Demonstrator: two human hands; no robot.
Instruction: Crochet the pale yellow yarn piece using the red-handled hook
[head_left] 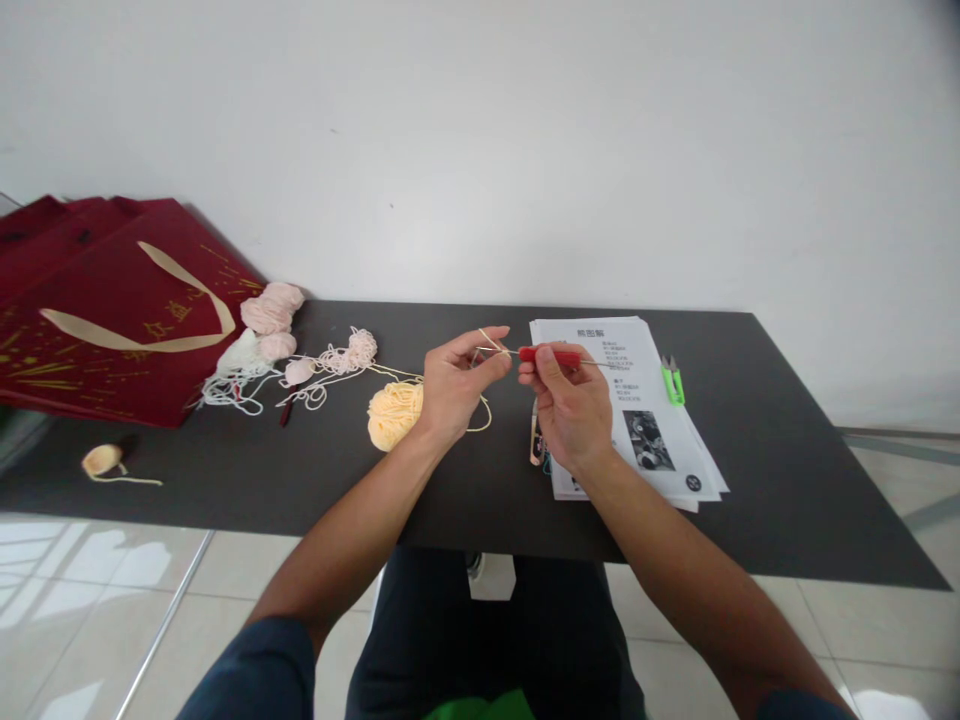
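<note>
My right hand (570, 405) is closed around the red handle of a crochet hook (551, 357), whose thin metal tip points left. Yellow yarn (491, 341) runs over the raised index finger of my left hand (459, 385), and its thumb and fingers pinch the strand close to the hook's tip. Whether a stitch sits on the hook is too small to tell. Beside my left wrist lies a ball of yellow yarn (394, 414) on the dark table (465, 500), partly covered by the forearm.
Printed sheets (637, 385) lie under and right of my right hand, with green thread snips (673, 381) at their edge. Leftward are pink yarn balls (271, 308), loose white yarn (238, 375), a dark red gift bag (127, 310) and a small yellow crocheted piece (102, 460).
</note>
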